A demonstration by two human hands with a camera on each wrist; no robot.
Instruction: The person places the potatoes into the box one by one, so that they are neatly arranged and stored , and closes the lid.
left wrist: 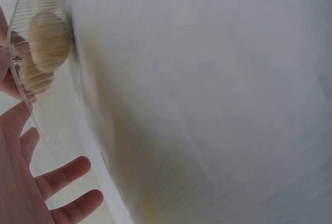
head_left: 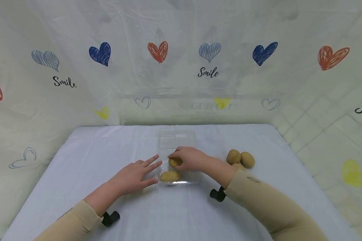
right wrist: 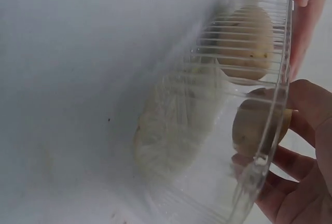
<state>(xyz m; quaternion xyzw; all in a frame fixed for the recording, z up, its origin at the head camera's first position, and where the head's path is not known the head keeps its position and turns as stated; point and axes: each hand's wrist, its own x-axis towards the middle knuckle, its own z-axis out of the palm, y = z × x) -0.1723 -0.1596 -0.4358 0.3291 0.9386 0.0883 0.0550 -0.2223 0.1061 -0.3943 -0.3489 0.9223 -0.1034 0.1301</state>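
Observation:
A clear plastic clamshell box stands on the table with its lid folded back. One potato lies in its near left corner. My right hand grips a second potato inside the box, behind the first; in the right wrist view this potato shows between thumb and fingers, partly behind the ribbed wall. My left hand is at the box's left side, fingers spread and straight, fingertips right at the rim. The left wrist view shows these fingers with nothing between them.
Right of the box, several potatoes lie grouped on the white tablecloth, one partly hidden by the right forearm. A pale curtain with printed hearts hangs behind the table. Black wrist devices sit under both wrists.

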